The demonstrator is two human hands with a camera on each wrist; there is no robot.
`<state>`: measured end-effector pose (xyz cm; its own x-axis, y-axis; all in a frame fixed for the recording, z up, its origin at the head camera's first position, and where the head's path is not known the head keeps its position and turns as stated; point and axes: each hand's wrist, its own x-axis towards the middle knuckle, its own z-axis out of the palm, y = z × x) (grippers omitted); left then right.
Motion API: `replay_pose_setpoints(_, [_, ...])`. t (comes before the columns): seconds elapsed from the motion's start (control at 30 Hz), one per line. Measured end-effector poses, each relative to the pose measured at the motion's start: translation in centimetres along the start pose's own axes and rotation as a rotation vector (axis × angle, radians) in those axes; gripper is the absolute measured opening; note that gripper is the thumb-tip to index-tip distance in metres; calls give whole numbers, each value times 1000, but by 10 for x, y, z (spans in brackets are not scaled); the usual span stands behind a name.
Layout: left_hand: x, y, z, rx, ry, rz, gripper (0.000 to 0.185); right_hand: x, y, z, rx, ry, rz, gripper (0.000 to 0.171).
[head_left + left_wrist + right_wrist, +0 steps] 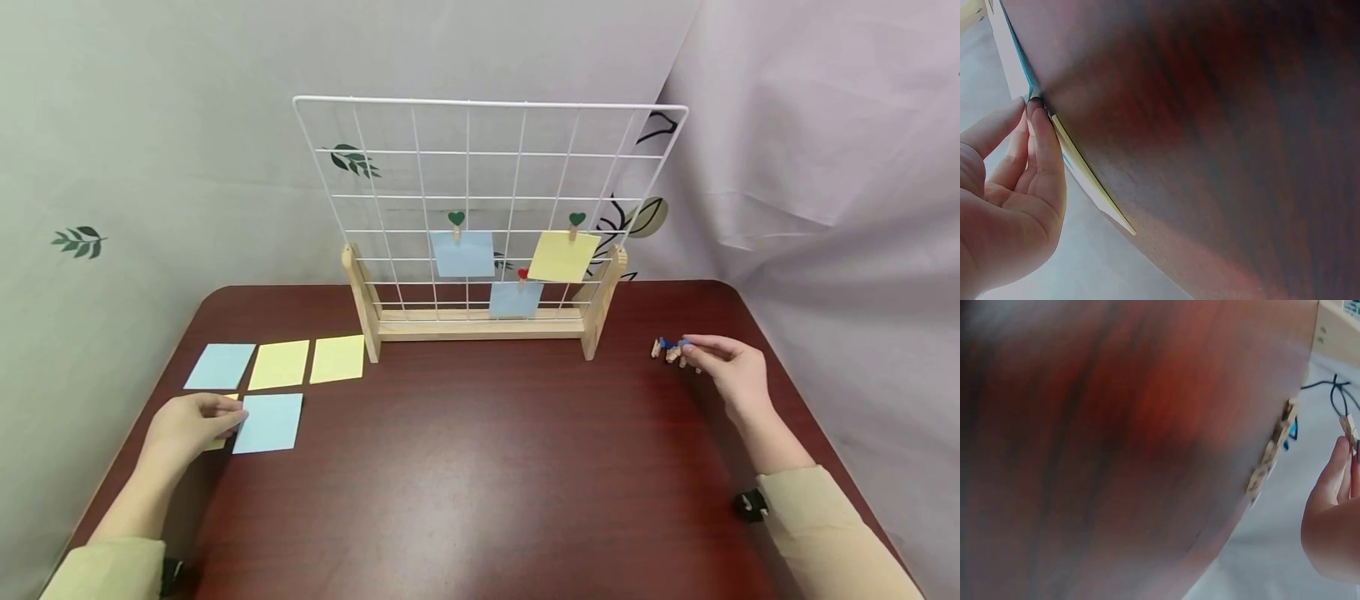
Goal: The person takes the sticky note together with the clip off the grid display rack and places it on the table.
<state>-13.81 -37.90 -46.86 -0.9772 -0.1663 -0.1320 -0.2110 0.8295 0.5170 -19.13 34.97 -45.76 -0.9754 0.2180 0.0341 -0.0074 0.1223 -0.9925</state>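
At the table's left, my left hand (191, 425) pinches the left edge of a light blue paper note (270, 423) between thumb and fingertips. The left wrist view shows that pinch at the blue note's corner (1027, 84), with a yellow note (1094, 178) just beneath the fingers. On the right side, my right hand (731, 367) holds a small wooden clothespin (1349, 431) with a blue decoration (684, 342) between thumb and fingers, raised above the table in the right wrist view. Several more small clothespins (1266, 465) lie in a cluster beside it.
A white wire grid (491, 152) stands in a wooden base (480, 332) at the back. Clothespins hold a blue note (468, 257), a yellow note (562, 258) and a lower blue note (516, 302) on it. Another blue note (219, 367) and yellow notes (279, 365) lie at left.
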Motion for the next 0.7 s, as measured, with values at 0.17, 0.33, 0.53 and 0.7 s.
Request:
replay_pose_setpoints(0.17, [1,-1,0,10,5,-5,33,0,4,-17,56,9,25,29])
replay_pose_setpoints(0.33, [1,1,0,39,21,2,33,2,7,-37,67,23,60,30])
replay_pose_setpoints(0.53, [1,4,1,61,29,3,32,1,10,-61,-47,31,151,28])
replay_pose_setpoints(0.7, [1,4,1,58,27,-15,32,2,16,-75,-123,3,189,28])
